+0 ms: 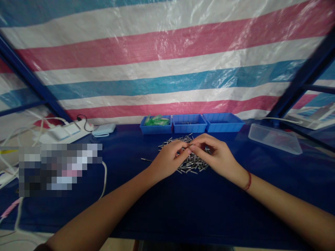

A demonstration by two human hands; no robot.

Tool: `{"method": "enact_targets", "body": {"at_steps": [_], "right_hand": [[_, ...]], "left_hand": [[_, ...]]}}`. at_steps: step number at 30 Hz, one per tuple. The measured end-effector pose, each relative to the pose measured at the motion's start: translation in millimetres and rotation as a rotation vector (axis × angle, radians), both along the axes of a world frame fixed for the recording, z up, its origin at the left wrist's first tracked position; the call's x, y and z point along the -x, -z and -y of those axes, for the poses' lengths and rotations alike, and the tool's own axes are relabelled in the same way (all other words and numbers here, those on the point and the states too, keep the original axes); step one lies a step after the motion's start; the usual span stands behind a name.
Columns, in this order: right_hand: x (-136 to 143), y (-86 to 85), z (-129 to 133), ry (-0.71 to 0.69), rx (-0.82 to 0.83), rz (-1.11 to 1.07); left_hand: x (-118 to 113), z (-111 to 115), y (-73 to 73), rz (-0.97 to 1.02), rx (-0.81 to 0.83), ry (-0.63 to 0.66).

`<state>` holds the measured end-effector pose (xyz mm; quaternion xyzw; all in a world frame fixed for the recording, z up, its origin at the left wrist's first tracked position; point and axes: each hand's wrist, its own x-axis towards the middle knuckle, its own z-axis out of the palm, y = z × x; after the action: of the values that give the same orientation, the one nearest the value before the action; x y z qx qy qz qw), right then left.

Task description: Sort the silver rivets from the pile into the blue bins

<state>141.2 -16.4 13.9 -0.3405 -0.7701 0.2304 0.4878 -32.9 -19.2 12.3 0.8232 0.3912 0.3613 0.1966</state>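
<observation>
A loose heap of silver blind rivets [193,163] lies on the blue tabletop. My left hand [170,157] and my right hand [216,153] meet just above it, thumbs and forefingers pinched together. Between the fingertips sits a small, thin metal piece that looks like one of the rivets, mostly covered by the fingers. A red cord circles my right wrist. One stray rivet [146,160] rests to the left of the heap, beside my left hand.
Behind the heap stand three blue bins: the left bin [156,129] holds green plastic, the middle bin [190,128] a few rivets, and the right bin [223,122] is beside them. A clear lid [274,138] lies right; a power strip [66,132] and cables lie left.
</observation>
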Motion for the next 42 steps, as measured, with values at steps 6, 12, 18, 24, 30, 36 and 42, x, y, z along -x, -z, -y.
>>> {"method": "enact_targets", "body": {"at_steps": [6, 12, 18, 24, 30, 36, 42], "right_hand": [[-1.7, 2.1, -4.4, 0.042, 0.013, 0.051], [-2.1, 7.7, -7.0, -0.003, 0.056, 0.077], [-2.3, 4.3, -9.1, -0.007, 0.008, 0.151], [-13.0, -2.8, -63.4, 0.405, -0.276, 0.351], [-15.7, -0.4, -102.4, 0.591, -0.336, 0.646], [-22.8, 10.5, -69.7, 0.464, -0.323, 0.568], [-23.9, 22.2, -38.9, 0.347, -0.163, 0.474]], "left_hand": [[2.2, -0.3, 0.6, 0.091, -0.052, -0.092], [2.2, 0.6, 0.7, 0.107, -0.121, -0.120], [5.8, -0.6, -2.9, 0.006, -0.027, -0.097], [23.0, -5.5, -11.0, -0.382, -0.115, -0.077], [35.8, -10.8, -14.4, -0.594, -0.144, 0.040], [37.1, -10.5, -18.0, -0.613, -0.107, 0.107], [30.3, -5.8, -14.3, -0.648, -0.035, 0.081]]}}
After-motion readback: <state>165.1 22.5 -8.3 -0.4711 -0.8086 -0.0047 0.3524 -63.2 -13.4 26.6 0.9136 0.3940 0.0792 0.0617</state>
